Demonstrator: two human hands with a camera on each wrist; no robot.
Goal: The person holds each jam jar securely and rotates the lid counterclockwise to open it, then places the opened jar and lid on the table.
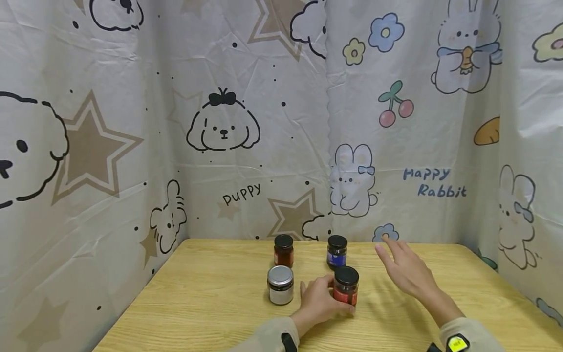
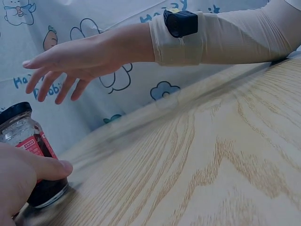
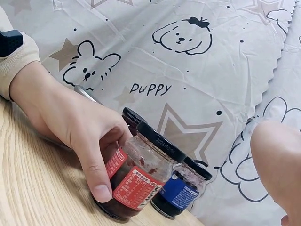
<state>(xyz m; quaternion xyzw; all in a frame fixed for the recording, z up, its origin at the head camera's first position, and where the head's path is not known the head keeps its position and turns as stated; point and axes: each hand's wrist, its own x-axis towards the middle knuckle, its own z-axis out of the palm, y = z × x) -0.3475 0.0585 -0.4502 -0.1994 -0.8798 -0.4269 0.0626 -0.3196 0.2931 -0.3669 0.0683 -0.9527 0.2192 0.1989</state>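
My left hand point(image 1: 317, 299) grips a glass jar point(image 1: 346, 292) with a black lid and red label, thumb and fingers around its lower sides. The jar stands on the table; in the right wrist view the printed label point(image 3: 138, 187) faces the camera. To its right, my right hand point(image 1: 410, 270) hovers above the table with fingers extended, holding nothing. Behind the gripped jar stands a black-lidded jar with a blue label point(image 1: 336, 254). Left of my left hand is a silver-lidded jar point(image 1: 280, 286) with a pale label, and behind that a dark red jar point(image 1: 283, 252) with a black lid.
The light wooden table point(image 1: 211, 293) carries the jars in a loose two-by-two group. A printed curtain point(image 1: 246, 186) with puppies, rabbits and stars hangs along its back and sides. Both forearms wear pale sleeves with dark wrist devices.
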